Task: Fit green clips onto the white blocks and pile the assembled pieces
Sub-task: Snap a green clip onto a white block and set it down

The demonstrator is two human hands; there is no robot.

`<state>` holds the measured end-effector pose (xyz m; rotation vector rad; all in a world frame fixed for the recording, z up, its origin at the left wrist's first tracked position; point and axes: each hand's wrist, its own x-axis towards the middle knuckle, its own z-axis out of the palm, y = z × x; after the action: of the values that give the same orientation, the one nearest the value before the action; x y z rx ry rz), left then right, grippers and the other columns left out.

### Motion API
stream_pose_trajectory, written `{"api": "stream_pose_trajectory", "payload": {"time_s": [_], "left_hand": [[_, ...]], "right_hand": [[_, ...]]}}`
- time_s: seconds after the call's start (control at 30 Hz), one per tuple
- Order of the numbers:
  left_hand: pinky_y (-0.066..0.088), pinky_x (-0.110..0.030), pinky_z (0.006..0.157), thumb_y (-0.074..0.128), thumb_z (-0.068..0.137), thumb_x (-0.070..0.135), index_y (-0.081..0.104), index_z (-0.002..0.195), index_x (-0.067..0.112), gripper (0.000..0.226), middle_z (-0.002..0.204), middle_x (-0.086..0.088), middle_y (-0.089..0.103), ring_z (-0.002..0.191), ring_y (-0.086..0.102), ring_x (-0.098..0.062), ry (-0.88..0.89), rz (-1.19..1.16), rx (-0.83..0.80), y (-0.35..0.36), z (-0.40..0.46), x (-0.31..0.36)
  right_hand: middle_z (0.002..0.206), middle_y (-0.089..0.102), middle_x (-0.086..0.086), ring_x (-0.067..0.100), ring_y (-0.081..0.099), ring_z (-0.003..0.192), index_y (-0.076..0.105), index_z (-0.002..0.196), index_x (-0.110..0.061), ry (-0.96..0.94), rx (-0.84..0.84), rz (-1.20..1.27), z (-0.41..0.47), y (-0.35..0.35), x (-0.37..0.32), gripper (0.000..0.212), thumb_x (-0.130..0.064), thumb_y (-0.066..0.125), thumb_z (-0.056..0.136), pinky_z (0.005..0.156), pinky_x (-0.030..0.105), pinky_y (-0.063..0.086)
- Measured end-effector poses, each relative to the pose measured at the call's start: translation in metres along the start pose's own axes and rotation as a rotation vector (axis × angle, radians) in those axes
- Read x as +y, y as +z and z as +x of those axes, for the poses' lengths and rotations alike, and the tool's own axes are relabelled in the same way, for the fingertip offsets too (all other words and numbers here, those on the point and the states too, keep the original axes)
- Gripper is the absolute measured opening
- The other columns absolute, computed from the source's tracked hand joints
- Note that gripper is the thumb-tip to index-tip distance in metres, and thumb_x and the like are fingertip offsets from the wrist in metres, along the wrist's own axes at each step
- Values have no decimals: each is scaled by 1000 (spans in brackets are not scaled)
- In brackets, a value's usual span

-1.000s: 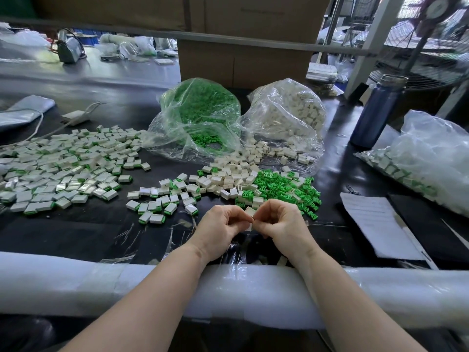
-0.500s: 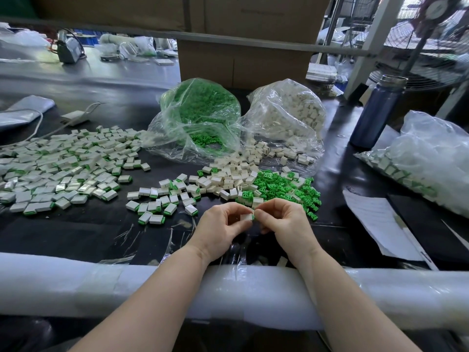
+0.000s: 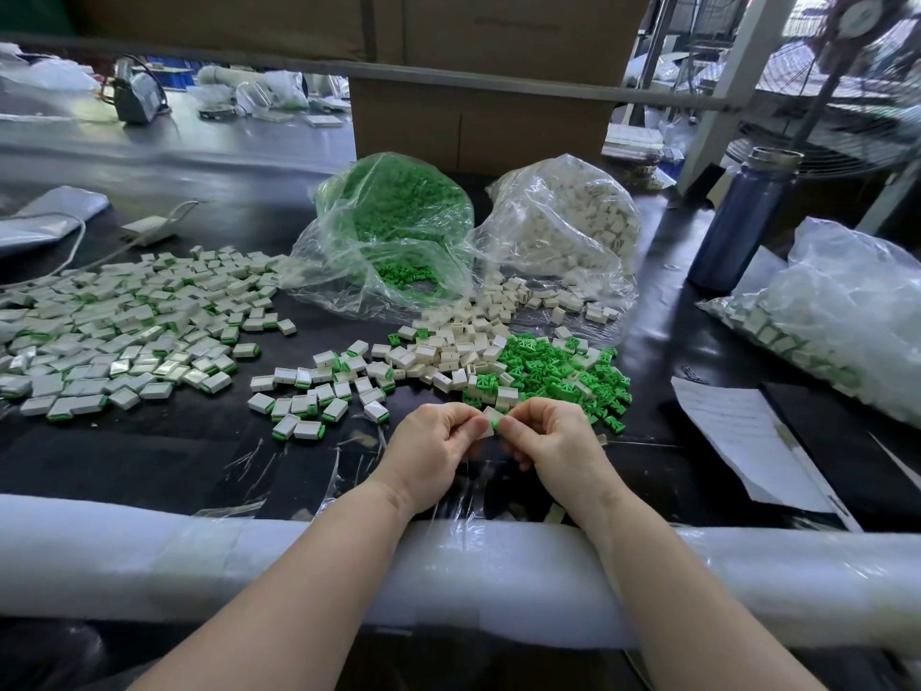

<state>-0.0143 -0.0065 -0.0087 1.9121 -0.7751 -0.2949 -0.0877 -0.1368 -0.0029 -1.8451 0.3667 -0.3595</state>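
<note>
- Black worktable [image 3: 149,466] across the frame, foam-padded rail [image 3: 199,566] along the lower edge, cardboard boxes at top.
- Two open plastic bags at centre: bag of green clips [image 3: 398,226], bag of white blocks [image 3: 568,226] to its right.
- Broad pile of assembled pieces [image 3: 124,331] at left; smaller batch [image 3: 319,391] nearer centre.
- Loose white blocks [image 3: 458,351] and loose green clips [image 3: 558,371] spilled just above the hands.
- Left hand [image 3: 433,451] and right hand [image 3: 553,441] together at lower centre, both pinching one block with clip [image 3: 491,420].
- Step in hand, likely: pressing clip home. Next: firm squeeze until seated, then a drop onto the nearer batch.
</note>
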Motion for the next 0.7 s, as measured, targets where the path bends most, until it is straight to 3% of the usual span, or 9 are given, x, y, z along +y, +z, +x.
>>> {"api": "stream_pose_trajectory", "payload": {"time_s": [0.27,0.7], "left_hand": [[47,-39,79,55,93,22,71,92,8,21,83,-9,70,82,62,-24,69,149,-43,-1,-2,0],[45,-33,79,56,92,19,69,89,7,18,85,-8,68,82,60,-22,116,238,-13,1,-4,3]], "right_hand": [[54,53,0,9,44,48,59,63,-15,37,-83,-51,0,-5,0,25,-7,62,86,47,17,40],[56,55,-1,8,49,51,60,66,-14,37,-131,-88,-2,-8,-3,21,-5,61,85,49,18,40]]}}
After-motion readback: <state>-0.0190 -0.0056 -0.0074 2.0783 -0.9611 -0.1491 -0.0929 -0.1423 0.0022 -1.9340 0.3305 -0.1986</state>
